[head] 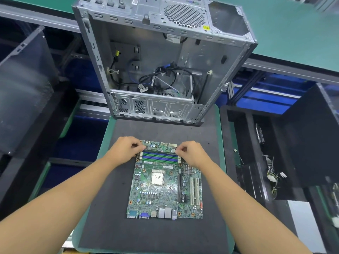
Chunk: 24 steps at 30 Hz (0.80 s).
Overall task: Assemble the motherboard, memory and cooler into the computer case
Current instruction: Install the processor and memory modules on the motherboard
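Dark mat [102, 208] carries the motherboard [165, 182] flat, just short of the open case [161, 61]. Left hand [126, 149] and right hand [190, 153] pinch narrowly at the ends of the memory slots [160, 157]; whether either holds a stick, I cannot tell. Stiff but fragile, it is best lifted by its edges.

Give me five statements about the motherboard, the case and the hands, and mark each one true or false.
1. The motherboard lies on the dark mat. True.
2. The motherboard sits inside the computer case. False: it lies in front of the case.
3. Both the left hand and the right hand are at the memory slots. True.
4. A cooler covers the processor socket. False: the socket is bare.
5. Loose cables lie inside the case. True.
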Tool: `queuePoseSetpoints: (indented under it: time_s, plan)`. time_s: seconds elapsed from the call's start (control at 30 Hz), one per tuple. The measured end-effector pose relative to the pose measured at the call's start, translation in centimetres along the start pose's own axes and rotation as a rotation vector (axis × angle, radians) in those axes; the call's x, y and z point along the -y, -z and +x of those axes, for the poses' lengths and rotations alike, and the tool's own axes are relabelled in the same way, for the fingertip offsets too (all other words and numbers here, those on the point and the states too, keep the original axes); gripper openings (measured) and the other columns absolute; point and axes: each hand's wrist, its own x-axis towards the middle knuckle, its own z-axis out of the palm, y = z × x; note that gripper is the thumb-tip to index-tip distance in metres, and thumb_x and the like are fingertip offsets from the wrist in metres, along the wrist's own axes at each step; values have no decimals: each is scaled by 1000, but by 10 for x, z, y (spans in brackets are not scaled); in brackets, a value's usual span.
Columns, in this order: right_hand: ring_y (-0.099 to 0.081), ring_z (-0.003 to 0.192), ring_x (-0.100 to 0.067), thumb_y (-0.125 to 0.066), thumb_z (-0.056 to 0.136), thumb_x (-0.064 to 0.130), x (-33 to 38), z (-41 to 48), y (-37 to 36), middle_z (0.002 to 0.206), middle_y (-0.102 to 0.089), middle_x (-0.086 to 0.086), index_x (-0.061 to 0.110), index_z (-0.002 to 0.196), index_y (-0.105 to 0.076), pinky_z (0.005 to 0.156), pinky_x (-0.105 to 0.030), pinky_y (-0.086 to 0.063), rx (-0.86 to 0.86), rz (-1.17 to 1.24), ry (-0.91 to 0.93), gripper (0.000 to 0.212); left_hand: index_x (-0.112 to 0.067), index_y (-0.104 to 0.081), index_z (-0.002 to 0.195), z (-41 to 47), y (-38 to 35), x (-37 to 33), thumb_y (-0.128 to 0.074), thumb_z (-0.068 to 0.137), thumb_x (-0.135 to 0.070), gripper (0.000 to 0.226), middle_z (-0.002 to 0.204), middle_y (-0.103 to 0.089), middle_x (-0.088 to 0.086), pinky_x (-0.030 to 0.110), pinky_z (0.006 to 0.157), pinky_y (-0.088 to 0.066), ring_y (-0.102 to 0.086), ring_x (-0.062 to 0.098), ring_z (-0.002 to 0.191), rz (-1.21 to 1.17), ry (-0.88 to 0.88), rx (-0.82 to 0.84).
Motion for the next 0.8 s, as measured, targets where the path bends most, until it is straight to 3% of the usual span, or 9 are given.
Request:
queuePoseSetpoints:
  time_s: [0.13, 0.27, 0.4, 0.53, 0.63, 0.8]
  plan:
    - [-62, 80, -12, -70, 95, 19, 0, 2, -1, 94, -74, 2, 17, 85, -76, 75, -25, -50, -66, 79, -77, 12, -27, -74, 80, 6, 0, 0, -72, 86, -39, 14, 83, -74, -9, 30, 72, -60, -72, 10, 63, -152, 183, 53]
    - [-57, 62, -6, -74, 93, 30, 0, 4, -3, 95, -76, -1, 14, 89, -80, 70, -28, -51, -53, 107, -126, 17, -27, -76, 77, 8, -1, -2, -75, 83, -43, 17, 79, -74, -10, 19, 60, -56, -72, 9, 63, -188, 244, 65]
    - [-69, 71, -26, -76, 90, 38, 2, 6, -1, 87, -75, -14, 3, 87, -78, 78, -43, -61, -42, 85, -183, 35, -19, -77, 79, 12, -4, -3, -79, 80, -41, 22, 70, -75, -1, 30, 70, -62, -74, 15, 67, -264, 324, 67]
    - [-67, 55, -19, -74, 91, 42, 3, 4, 0, 73, -72, -11, 8, 77, -70, 68, -30, -61, 24, 100, -240, 37, -12, -77, 81, 14, -4, -5, -83, 75, -42, 32, 80, -76, 7, 32, 69, -62, -75, 18, 71, -301, 387, 81]
    - [-73, 63, -24, -73, 93, 38, 6, 4, -2, 78, -75, -16, 6, 80, -67, 76, -36, -63, 39, 150, -263, 35, -8, -76, 82, 18, -4, -8, -83, 77, -36, 30, 89, -74, 11, 34, 69, -62, -75, 19, 73, -302, 435, 101]
    - [-67, 56, -19, -70, 95, 37, 10, 9, -4, 82, -76, -19, -1, 98, -69, 81, -36, -62, 68, 120, -317, 38, -5, -75, 87, 23, -4, -13, -83, 77, -32, 30, 98, -71, 9, 29, 62, -61, -74, 16, 67, -247, 484, 105]
